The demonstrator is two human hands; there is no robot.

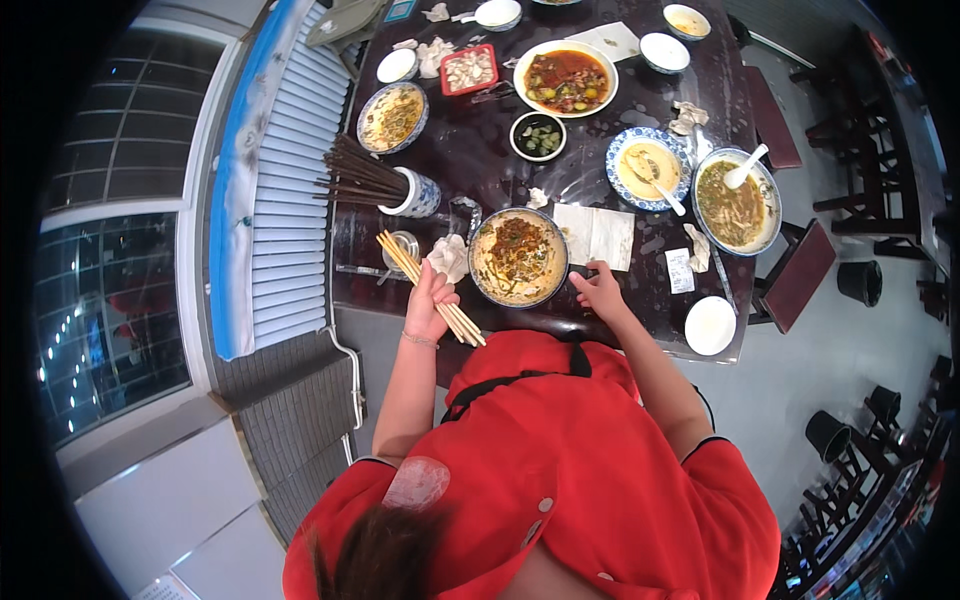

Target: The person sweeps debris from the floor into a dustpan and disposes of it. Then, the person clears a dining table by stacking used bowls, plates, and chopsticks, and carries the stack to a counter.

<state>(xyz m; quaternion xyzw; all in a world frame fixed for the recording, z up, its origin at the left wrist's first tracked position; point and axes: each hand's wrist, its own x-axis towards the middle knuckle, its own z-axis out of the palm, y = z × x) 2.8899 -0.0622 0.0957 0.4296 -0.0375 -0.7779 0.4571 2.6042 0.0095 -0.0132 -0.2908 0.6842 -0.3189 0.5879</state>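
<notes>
A bundle of light wooden chopsticks (459, 322) is held in my left hand (431, 304), slanting over the table's near edge. My right hand (598, 292) is beside the lower right of a bowl of noodles topped with minced meat (519, 257); whether its fingers grip something dark there cannot be told. A crumpled tissue (448, 259) and a clear glass (401, 250) lie left of that bowl. Unfolded napkins (596, 234) are to its right. Dark chopsticks (367, 176) stick out of a blue-and-white holder (421, 193) lying behind my left hand.
On the dark table (480, 165) are a large dish of red stew (566, 78), a red basket (469, 70), a soup bowl with a spoon (731, 202), a patterned plate with a spoon (648, 168) and a white bowl (710, 325) at the near right corner. Stools (799, 274) stand right.
</notes>
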